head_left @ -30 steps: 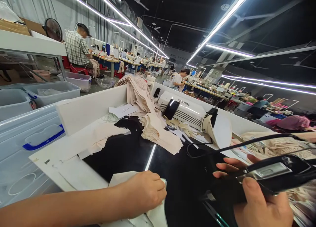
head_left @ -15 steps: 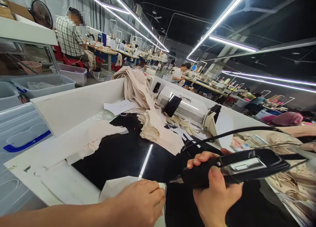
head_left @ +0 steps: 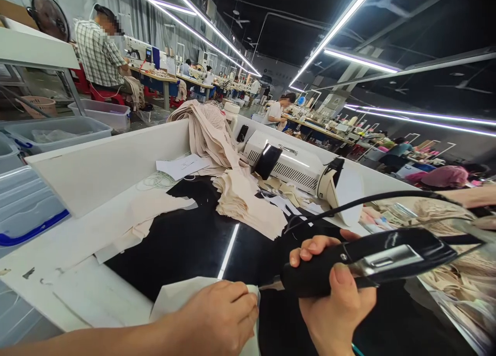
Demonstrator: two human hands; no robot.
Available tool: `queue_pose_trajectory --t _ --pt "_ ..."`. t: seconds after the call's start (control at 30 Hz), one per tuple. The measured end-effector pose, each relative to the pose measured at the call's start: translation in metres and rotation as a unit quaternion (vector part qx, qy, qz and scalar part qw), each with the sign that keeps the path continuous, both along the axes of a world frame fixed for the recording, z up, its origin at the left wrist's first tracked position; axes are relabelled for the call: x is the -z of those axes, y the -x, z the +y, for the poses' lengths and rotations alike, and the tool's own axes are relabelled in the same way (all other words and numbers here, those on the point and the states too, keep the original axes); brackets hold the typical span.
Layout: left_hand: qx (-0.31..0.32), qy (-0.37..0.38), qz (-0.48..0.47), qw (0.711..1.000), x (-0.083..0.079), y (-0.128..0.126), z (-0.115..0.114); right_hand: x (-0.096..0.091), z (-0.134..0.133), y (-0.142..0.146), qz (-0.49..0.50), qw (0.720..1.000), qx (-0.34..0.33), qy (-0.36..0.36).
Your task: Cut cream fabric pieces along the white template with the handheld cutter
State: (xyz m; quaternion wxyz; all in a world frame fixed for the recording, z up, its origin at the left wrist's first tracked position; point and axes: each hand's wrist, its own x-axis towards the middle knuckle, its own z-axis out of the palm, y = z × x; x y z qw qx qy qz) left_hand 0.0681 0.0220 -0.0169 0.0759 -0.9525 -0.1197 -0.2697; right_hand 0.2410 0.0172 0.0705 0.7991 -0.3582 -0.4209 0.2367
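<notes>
My right hand [head_left: 333, 304] is wrapped round a black corded hand tool [head_left: 382, 260] with a silver plate on its side. The tool's narrow metal tip [head_left: 272, 284] points left and reaches the edge of a pale fabric piece [head_left: 182, 294]. My left hand [head_left: 217, 314] is closed on that fabric near its right edge, fingers curled under and partly hidden. Both hands are over a glossy black work surface [head_left: 182, 242]. Just beyond lies a stack of beige cut pieces [head_left: 251, 201]. More pale cloth [head_left: 149, 214] rests at the left.
A white slotted machine [head_left: 287, 162] with a black phone-like panel [head_left: 268, 162] stands at the back. White boards [head_left: 112, 159] border the table. The tool's cable [head_left: 372, 195] arches rightward. Another person's arm [head_left: 470, 196] and beige cloth [head_left: 457, 283] are at right. Clear bins [head_left: 58, 134] stand left.
The tool has shifted slightly left, bringing its tip up to the fabric's edge. My left hand keeps its hold. The whole view has shifted a little.
</notes>
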Motion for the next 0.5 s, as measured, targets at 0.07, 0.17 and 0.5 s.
queue_pose_trajectory --t 0.07,0.17,0.5 --pt "0.002 -0.003 0.004 1.0 -0.0008 0.0005 0.0007 0.0021 -0.0002 0.0009 -0.002 1.0 -0.003 -0.002" --pt "0.005 -0.003 0.008 1.0 -0.0021 0.0021 0.0015 0.0042 0.0 0.0022 -0.007 1.0 0.001 -0.004" --pt "-0.009 0.03 -0.058 0.998 0.0025 0.0048 -0.0022 0.0055 0.0013 0.0044 -0.02 1.0 0.001 -0.001"
